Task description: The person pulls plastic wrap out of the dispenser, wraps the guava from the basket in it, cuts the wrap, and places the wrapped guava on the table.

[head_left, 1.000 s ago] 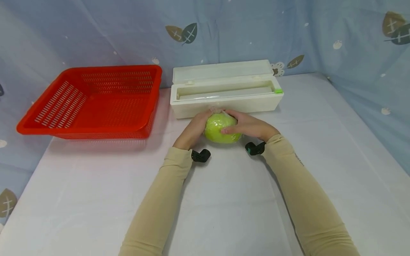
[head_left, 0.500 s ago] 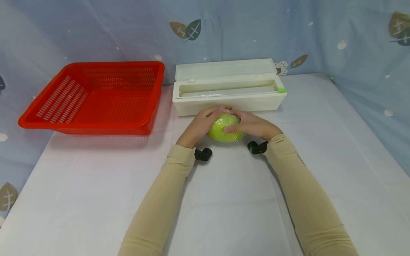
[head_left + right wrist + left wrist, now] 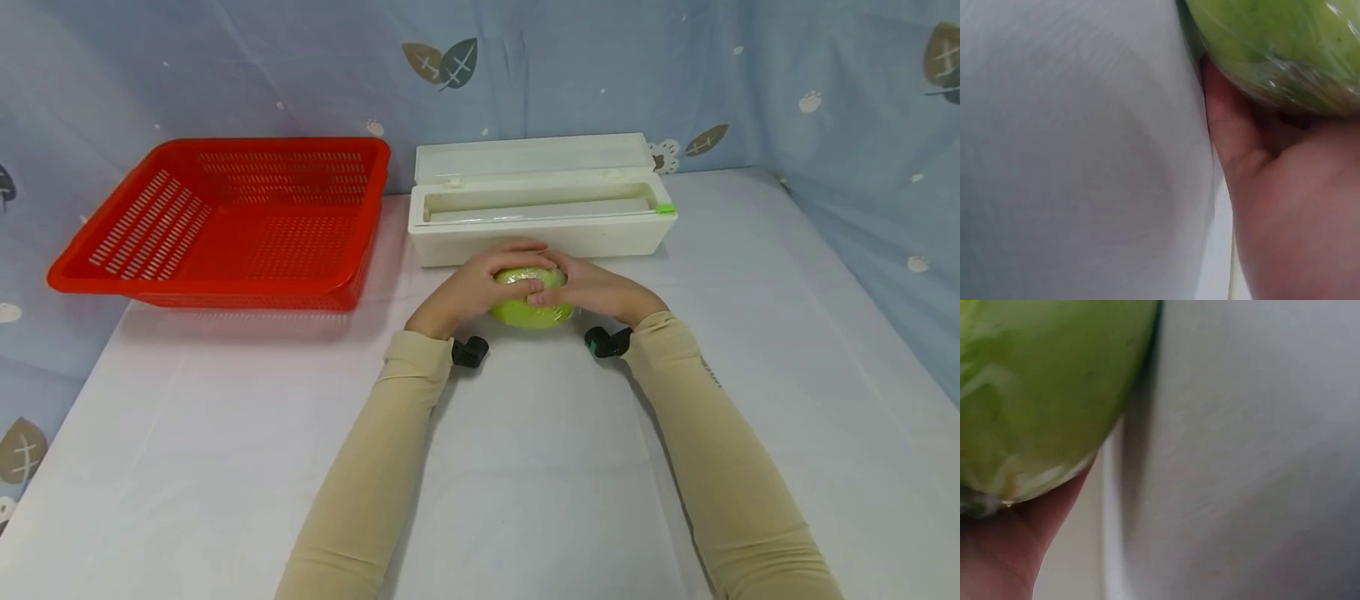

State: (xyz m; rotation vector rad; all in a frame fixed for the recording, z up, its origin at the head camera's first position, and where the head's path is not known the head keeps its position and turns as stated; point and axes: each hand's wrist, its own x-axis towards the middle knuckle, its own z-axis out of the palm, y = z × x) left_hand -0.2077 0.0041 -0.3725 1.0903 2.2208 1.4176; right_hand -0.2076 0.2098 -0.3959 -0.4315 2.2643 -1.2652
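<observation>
A round, yellow-green fruit (image 3: 531, 313) wrapped in clear plastic film rests on the white tabletop. My left hand (image 3: 474, 287) grips it from the left, with fingers across its top and thumb along the near side. From the right, my right hand (image 3: 600, 289) holds the same fruit, its thumb on the front close to the left thumb. Wrinkled film shows on the fruit (image 3: 1272, 50) in the right wrist view. In the left wrist view, the fruit (image 3: 1041, 394) lies against the left hand (image 3: 1016, 550). Fingertips behind the fruit are partly hidden.
Just behind the hands, a long white box (image 3: 540, 242) stands with its lid (image 3: 532, 158) raised and a pale roll (image 3: 540, 211) inside. At the back left is a red plastic basket (image 3: 225, 287). A blue patterned cloth (image 3: 315, 67) hangs behind.
My left hand has moved further over the top of the fruit, and its thumb now shows across the near side. The right hand keeps nearly the same hold. The whole head view has shifted slightly.
</observation>
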